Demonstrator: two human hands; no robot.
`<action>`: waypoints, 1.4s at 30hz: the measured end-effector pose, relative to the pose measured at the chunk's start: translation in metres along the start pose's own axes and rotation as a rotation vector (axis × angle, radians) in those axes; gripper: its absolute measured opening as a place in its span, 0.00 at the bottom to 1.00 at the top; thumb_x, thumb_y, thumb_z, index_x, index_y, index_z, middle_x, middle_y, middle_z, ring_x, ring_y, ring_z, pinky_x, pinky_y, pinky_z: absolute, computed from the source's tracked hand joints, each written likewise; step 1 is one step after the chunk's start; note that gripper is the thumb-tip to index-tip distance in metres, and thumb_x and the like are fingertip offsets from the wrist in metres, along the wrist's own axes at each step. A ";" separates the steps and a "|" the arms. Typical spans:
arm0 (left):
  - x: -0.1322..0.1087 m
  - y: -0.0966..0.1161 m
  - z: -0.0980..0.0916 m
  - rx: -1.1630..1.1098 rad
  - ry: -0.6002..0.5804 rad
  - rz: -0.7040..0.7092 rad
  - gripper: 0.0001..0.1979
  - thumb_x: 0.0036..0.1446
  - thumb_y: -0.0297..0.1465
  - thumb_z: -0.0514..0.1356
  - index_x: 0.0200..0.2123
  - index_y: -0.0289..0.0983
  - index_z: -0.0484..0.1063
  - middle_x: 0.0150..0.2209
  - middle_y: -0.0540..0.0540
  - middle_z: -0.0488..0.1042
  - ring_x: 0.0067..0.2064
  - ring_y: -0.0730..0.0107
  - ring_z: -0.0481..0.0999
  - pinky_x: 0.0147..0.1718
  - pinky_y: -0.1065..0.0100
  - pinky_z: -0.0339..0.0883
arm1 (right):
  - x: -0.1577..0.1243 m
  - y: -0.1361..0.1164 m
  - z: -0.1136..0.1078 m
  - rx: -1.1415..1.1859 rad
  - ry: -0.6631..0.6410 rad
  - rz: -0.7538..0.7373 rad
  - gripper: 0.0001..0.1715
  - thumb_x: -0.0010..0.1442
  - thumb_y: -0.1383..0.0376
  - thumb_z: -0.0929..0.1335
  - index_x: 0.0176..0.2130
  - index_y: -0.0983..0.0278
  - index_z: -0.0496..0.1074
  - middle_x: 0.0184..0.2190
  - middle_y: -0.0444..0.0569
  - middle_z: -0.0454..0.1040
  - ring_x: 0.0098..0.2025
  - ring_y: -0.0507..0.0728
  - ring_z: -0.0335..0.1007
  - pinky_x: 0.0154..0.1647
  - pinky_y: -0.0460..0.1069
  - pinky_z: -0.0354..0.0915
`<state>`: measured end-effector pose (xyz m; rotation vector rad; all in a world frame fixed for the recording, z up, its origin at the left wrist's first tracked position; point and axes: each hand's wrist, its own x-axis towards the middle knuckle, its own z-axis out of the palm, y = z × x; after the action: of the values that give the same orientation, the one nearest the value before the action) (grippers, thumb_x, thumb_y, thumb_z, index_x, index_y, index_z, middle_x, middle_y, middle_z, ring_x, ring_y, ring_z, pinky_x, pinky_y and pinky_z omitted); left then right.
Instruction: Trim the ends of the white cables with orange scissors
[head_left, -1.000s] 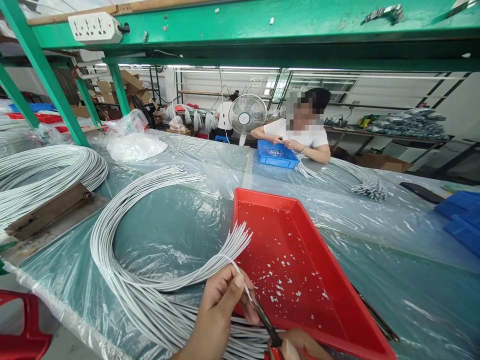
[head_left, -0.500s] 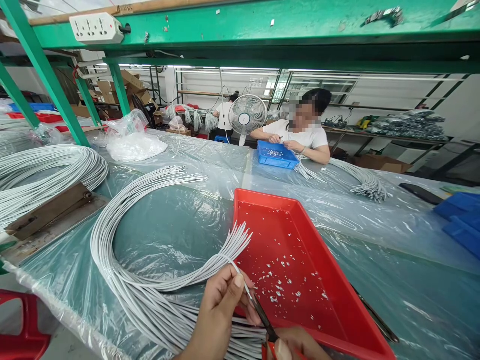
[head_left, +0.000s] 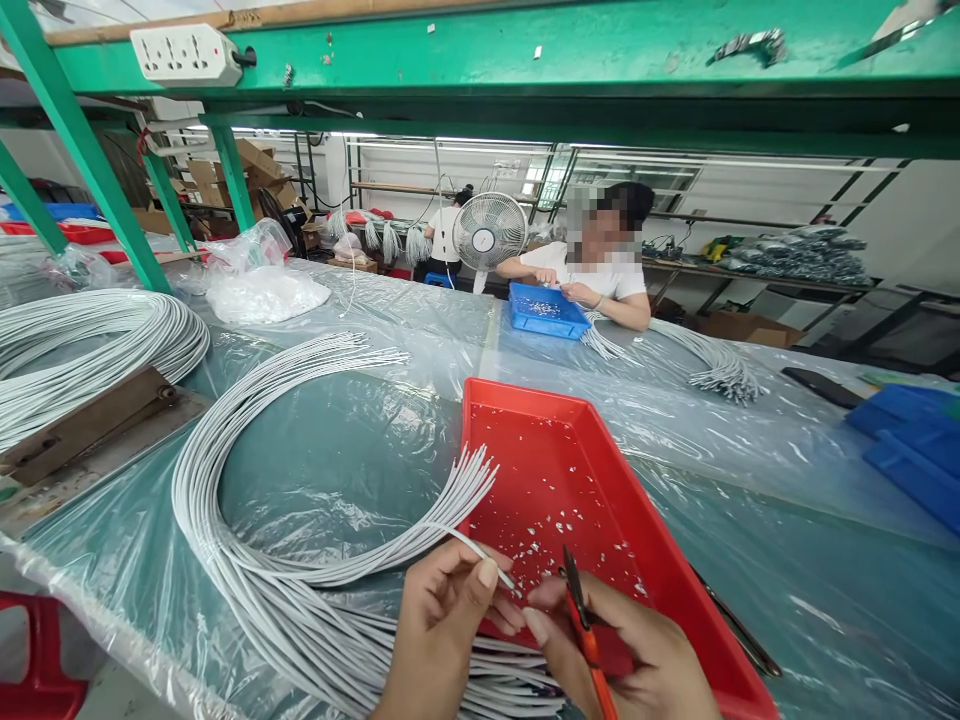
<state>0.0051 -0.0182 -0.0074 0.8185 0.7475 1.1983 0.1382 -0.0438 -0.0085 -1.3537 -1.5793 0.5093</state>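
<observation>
My left hand (head_left: 450, 605) pinches a thin white cable (head_left: 471, 545) near its end, the tip poking out past thumb and fingers. This cable runs out of a large looped bundle of white cables (head_left: 199, 500) lying on the table. Close to the cable tip, the thumb and forefinger of my right hand (head_left: 637, 645) come near each other. Orange-handled cutters (head_left: 589, 650) rest in that hand, their dark narrow jaws pointing up and away from the cable. Both hands are over the near edge of a red tray (head_left: 651, 500) scattered with small white scraps.
Left stand another cable coil (head_left: 135, 320) and a metal block (head_left: 90, 425). A dark metal tool (head_left: 739, 625) lies right of the tray. Across the table a co-worker (head_left: 607, 270) works over a blue tray (head_left: 547, 325). A green shelf beam (head_left: 450, 65) spans overhead.
The cutters' jaws have come off the cable and swung upright in my right hand, which has moved up and right. My left hand keeps its pinch on the cable.
</observation>
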 end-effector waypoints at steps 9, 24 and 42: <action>0.000 -0.007 0.000 0.047 0.060 0.063 0.07 0.49 0.31 0.62 0.28 0.32 0.77 0.19 0.49 0.73 0.21 0.76 0.70 0.22 0.76 0.65 | 0.008 0.000 -0.007 -0.155 -0.015 -0.198 0.05 0.52 0.65 0.68 0.27 0.65 0.70 0.20 0.44 0.71 0.20 0.50 0.67 0.22 0.42 0.64; -0.004 -0.006 0.005 0.154 0.193 0.244 0.03 0.44 0.25 0.65 0.21 0.37 0.77 0.26 0.47 0.76 0.25 0.71 0.72 0.24 0.74 0.68 | 0.011 0.005 -0.013 -0.551 -0.036 -0.682 0.10 0.55 0.72 0.59 0.38 0.65 0.63 0.25 0.44 0.74 0.26 0.52 0.71 0.45 0.50 0.66; 0.002 -0.020 0.019 0.145 0.244 0.223 0.10 0.46 0.29 0.64 0.17 0.35 0.67 0.16 0.50 0.69 0.21 0.71 0.68 0.23 0.70 0.62 | 0.009 0.015 -0.009 -0.603 0.054 -0.721 0.11 0.54 0.76 0.58 0.36 0.65 0.63 0.24 0.45 0.73 0.27 0.51 0.72 0.48 0.49 0.65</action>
<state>0.0316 -0.0222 -0.0146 0.9029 0.9696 1.4747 0.1543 -0.0330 -0.0132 -1.0709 -2.1121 -0.4732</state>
